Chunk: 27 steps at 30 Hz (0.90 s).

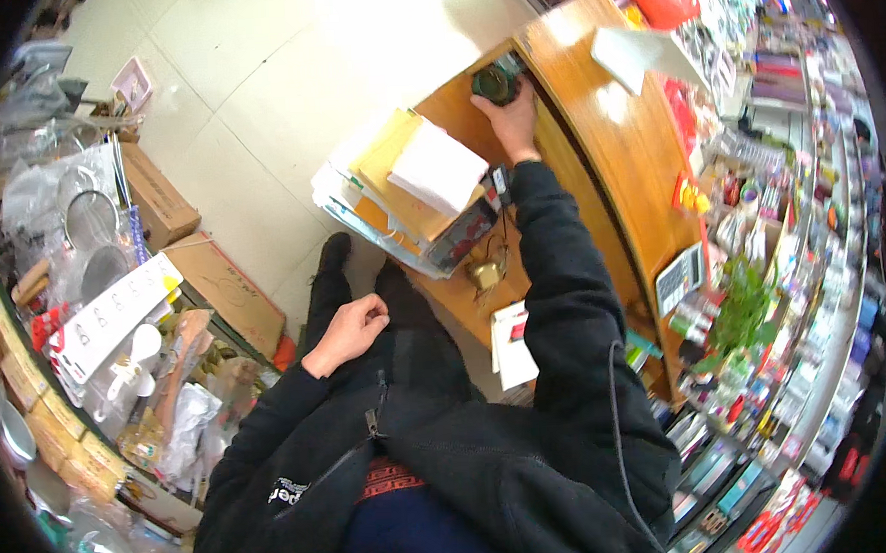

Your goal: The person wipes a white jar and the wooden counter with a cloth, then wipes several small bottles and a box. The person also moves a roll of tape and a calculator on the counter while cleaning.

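Observation:
My right hand (515, 122) reaches into the recess of a wooden desk and grips a dark green, round-topped container (494, 84) at the far end of the lower shelf. Near that forearm, a stack of papers with a yellow envelope (384, 148) and a white pad (437, 168) lies on a patterned box (465, 234). A small brass-coloured object (486, 276) and white cards (514, 351) are on the same shelf, closer to my body. My left hand (348, 332) rests over my lap, fingers loosely curled, with no object visible in it.
The desk's upper top (581, 51) bears a calculator (680, 279) along its right edge. Beyond it stand a green plant (741, 306) and crowded shelves of goods. On the left are cardboard boxes (226, 288), strainers (92, 220) and bagged kitchen utensils. A pink tray (132, 84) sits farther off.

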Available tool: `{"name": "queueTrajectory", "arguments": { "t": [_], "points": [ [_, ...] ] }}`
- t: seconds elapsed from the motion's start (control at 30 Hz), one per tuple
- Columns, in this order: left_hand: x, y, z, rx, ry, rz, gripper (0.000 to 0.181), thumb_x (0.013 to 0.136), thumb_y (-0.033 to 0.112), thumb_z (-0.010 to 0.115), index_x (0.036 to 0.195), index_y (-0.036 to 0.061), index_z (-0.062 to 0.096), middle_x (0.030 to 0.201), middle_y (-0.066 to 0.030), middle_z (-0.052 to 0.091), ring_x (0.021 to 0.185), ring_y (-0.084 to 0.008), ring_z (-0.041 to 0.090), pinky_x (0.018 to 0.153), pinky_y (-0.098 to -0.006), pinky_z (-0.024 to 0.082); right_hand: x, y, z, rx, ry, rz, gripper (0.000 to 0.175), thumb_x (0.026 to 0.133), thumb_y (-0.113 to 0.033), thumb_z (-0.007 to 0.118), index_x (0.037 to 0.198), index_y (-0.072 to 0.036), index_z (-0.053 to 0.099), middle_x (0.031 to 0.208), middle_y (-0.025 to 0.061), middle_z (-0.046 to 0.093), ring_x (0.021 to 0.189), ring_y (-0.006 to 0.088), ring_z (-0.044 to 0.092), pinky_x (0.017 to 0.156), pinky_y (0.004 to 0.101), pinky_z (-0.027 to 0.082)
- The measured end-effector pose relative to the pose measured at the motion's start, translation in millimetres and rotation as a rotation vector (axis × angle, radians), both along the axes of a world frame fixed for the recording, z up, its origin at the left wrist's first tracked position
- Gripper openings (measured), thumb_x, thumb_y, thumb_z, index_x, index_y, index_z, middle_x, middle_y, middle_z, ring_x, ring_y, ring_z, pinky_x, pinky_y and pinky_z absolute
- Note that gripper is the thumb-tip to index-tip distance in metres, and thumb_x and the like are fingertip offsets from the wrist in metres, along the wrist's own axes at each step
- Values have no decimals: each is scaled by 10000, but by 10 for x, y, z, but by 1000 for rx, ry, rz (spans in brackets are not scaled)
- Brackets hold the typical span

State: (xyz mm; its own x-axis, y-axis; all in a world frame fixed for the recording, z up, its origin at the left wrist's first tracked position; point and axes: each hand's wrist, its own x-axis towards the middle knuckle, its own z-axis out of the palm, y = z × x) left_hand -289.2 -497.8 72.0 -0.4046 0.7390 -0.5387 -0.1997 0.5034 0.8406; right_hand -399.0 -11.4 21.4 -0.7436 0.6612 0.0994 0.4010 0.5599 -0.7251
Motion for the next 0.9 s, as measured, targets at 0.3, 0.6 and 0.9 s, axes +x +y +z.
{"name": "queueTrajectory", "arguments": {
  "t": [0.3,0.6,0.9],
  "points": [
    [-393,106,173,-16,114,-289,156,1034,154,734,1098,13,721,936,-115,760,837,-208,726,805,-380,596,2493,-387,1101,-267,-36,67,513,1081,-224,785,1502,41,661,1349,130,777,1268,199,712,1103,358,563],
    [-323,437,-17,20,107,-682,179,1028,174,740,1099,10,724,965,-128,762,892,-249,731,839,-395,593,5438,-3087,688,-917,-238,-1066,311,1047,-195,777,1272,20,782,1077,118,814,971,184,779,784,344,643],
    [389,916,123,-157,-9,-780,227,1025,160,731,1159,-21,708,1002,-155,781,927,-283,748,857,-405,607,6213,-3266,-62,-682,-66,-1429,492,1081,-276,789,1461,6,653,1278,121,761,1135,224,734,957,386,630]
  ]
}}
